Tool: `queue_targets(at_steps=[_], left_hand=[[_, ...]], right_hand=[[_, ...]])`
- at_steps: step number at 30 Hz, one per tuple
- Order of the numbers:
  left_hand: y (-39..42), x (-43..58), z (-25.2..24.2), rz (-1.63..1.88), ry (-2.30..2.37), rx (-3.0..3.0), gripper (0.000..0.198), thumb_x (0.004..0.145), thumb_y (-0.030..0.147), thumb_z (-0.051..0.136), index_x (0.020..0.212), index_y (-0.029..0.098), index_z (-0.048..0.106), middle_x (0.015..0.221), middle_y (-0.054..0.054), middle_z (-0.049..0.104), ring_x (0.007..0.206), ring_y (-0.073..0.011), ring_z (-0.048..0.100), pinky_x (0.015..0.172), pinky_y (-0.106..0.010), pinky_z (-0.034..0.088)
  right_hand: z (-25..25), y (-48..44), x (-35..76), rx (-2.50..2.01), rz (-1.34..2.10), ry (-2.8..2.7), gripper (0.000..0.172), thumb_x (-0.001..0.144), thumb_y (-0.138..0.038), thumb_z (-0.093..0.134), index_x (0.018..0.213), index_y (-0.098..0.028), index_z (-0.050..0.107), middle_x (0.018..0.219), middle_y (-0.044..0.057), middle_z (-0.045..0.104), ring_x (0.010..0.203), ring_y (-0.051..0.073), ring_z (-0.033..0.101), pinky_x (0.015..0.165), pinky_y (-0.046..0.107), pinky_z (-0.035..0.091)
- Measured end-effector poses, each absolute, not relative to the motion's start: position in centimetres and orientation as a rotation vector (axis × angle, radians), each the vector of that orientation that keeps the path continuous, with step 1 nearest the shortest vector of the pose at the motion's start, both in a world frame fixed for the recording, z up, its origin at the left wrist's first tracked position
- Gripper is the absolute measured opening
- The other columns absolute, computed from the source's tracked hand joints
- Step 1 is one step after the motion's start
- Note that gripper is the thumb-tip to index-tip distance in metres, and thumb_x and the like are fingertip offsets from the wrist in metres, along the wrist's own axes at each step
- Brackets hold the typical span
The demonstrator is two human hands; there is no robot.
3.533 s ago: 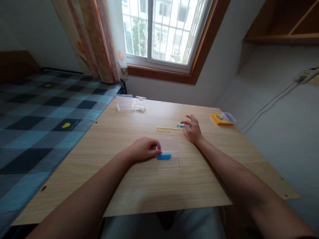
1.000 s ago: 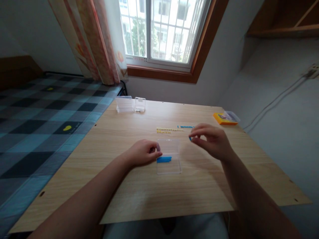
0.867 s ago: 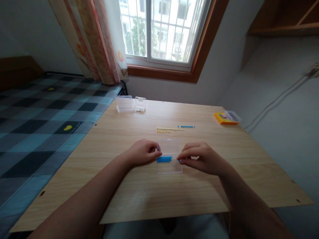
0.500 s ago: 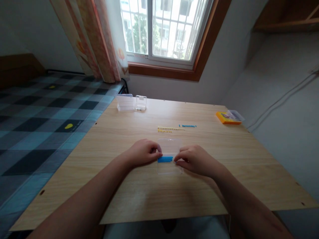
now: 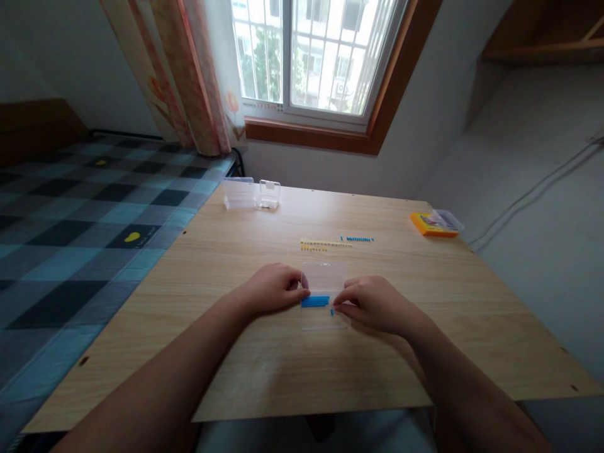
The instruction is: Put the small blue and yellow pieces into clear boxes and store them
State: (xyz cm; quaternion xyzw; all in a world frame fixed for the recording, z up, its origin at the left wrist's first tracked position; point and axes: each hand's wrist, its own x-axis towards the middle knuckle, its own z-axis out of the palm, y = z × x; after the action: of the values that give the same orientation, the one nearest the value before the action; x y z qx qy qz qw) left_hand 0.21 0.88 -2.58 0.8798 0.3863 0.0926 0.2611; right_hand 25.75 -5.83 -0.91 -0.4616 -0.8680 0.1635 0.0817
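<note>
A small clear plastic box (image 5: 323,321) lies open on the wooden table (image 5: 264,371), with a row of blue pieces (image 5: 315,301) inside. My left hand (image 5: 274,289) rests curled against the box's left edge, fingertips pinching it. My right hand (image 5: 372,305) is closed in a pinch at the box's right side, with a tiny blue piece (image 5: 332,312) at its fingertips over the box. Farther back lie a row of small yellow pieces (image 5: 323,245) and a shorter row of blue pieces (image 5: 357,239).
Two clear boxes (image 5: 250,193) stand at the table's far left corner. An orange box with a clear lid (image 5: 434,223) sits at the far right edge. A bed with a checked blue cover (image 5: 80,226) adjoins the table's left side. A wall and window lie behind.
My right hand took a blue piece from the far row, carried it back toward me and lowered it to the clear box. My left hand stayed on the box's left edge.
</note>
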Motion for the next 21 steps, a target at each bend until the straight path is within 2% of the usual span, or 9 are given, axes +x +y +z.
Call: queue_targets(at_steps=[9,21], left_hand=[[1.0,0.1,-2.6,0.242,1.026,2.37,0.022,0.086,0.04,0.062,0.087,0.025,0.078,0.074,0.0,0.072,0.068,-0.0161,0.06,0.061,-0.027,0.035],[1.1,0.1,-2.7,0.223,1.016,2.355,0.022,0.087,0.041,0.063,0.088,0.025,0.078,0.076,0.0,0.073,0.068,-0.0165,0.061,0.06,-0.027,0.034]], right_hand=[[-0.7,-6.2,25.7,-1.285,0.553,-2.657,0.022,0.092,-0.021,0.06,0.089,-0.027,0.081,0.078,0.0,0.071,0.066,0.012,0.058,0.062,0.025,0.033],[-1.8,-5.6,25.9,-1.38,0.442,-2.586,0.02,0.096,-0.029,0.062,0.101,-0.031,0.081,0.081,0.001,0.072,0.07,0.014,0.059,0.064,0.026,0.035]])
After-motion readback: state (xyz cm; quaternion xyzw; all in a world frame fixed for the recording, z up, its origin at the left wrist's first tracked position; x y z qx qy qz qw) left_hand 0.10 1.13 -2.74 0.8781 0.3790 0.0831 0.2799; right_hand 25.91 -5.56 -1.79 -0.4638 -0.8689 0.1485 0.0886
